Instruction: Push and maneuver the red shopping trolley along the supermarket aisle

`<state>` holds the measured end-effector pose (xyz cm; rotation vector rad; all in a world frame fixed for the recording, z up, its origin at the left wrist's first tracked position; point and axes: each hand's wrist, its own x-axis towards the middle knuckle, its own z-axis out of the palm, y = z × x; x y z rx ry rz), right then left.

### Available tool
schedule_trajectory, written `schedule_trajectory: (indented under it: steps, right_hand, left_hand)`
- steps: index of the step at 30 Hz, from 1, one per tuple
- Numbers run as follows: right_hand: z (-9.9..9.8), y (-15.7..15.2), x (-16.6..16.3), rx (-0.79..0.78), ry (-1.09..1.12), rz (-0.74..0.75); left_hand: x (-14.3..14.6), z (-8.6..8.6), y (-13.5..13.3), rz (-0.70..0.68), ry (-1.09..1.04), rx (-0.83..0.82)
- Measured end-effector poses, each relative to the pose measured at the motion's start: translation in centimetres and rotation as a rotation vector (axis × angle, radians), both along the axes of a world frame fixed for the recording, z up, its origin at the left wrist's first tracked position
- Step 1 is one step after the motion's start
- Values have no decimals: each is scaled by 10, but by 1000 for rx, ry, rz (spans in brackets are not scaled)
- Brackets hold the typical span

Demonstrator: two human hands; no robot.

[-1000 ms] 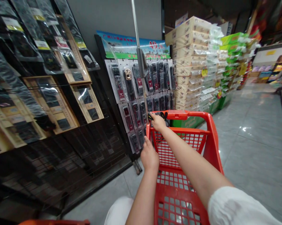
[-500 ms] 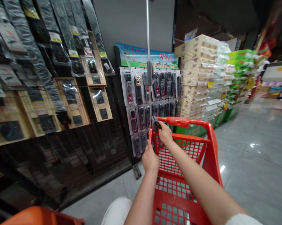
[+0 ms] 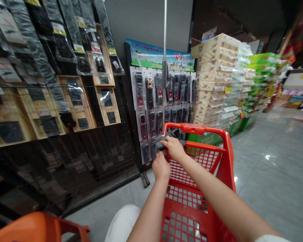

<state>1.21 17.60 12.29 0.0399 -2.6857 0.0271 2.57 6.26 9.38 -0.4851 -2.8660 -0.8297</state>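
A red plastic shopping cart (image 3: 228, 154) stands before me, with gridded walls and floor. Over its far left corner, my right hand (image 3: 175, 148) presses a soft grey and black cloth-like piece (image 3: 161, 143), its fingers closed on it. Just below, my left hand (image 3: 161, 166) is wrapped round the cart's left rim, its fingertips close under the grey piece. Part of the rim is hidden by both hands. From that corner rises a thin metal pole (image 3: 165, 33) with a grey sleeve partway up.
Packaged belts hang on a display rack (image 3: 127, 97) ahead, under a blue price sign (image 3: 164, 57). More belts and boxes line the left wall (image 3: 76, 104). Stacked cartons (image 3: 214, 77) stand at the right, beside grey floor (image 3: 274, 168). An orange plastic stool (image 3: 33, 228) is at lower left.
My right hand has shifted slightly down and left with the grey piece, which now lies flatter over the corner. My left hand stays at the rim. The view has tilted a little.
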Motion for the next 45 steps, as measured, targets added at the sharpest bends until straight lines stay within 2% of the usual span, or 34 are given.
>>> schedule_trajectory:
  steps: [4,7,10,13,17,20,22,24,26,28,30,33,35,41,45]
  right_hand:
    - [22,4,-10,24,-39,-107]
    - [27,4,-14,-17,-36,-136]
    - [18,-1,-7,-38,-37,-111]
    - [2,-8,6,-86,-32,-50]
    - [-9,-8,25,-270,-83,79]
    - [10,5,37,-380,-123,129]
    - [32,18,44,-392,6,38]
    - [50,31,49,-332,217,-94]
    - [54,42,53,-203,316,-176]
    - [42,49,53,-69,211,-226]
    - [21,50,48,8,20,-305]
    - [-5,41,33,5,-111,-437]
    - [-11,30,19,-24,-106,-468]
    - [-13,3,-13,-29,-80,-462]
    - [-27,9,-4,129,-31,-289]
  left_hand:
    - [-1,0,3,21,-31,-43]
    - [-1,0,5,62,-61,-49]
    - [1,1,6,66,-39,-24]
    - [3,3,5,55,-24,19]
    - [3,6,2,46,-56,51]
    - [4,6,1,45,-50,51]
    - [4,6,1,38,-28,58]
    - [5,5,2,36,-16,69]
    - [5,4,3,35,-11,73]
    - [5,4,4,32,-9,68]
    - [4,4,6,36,-15,56]
    - [4,4,8,53,-39,16]
    - [5,5,9,55,-44,-13]
    - [6,5,7,10,2,-47]
    - [5,5,4,13,-7,-84]
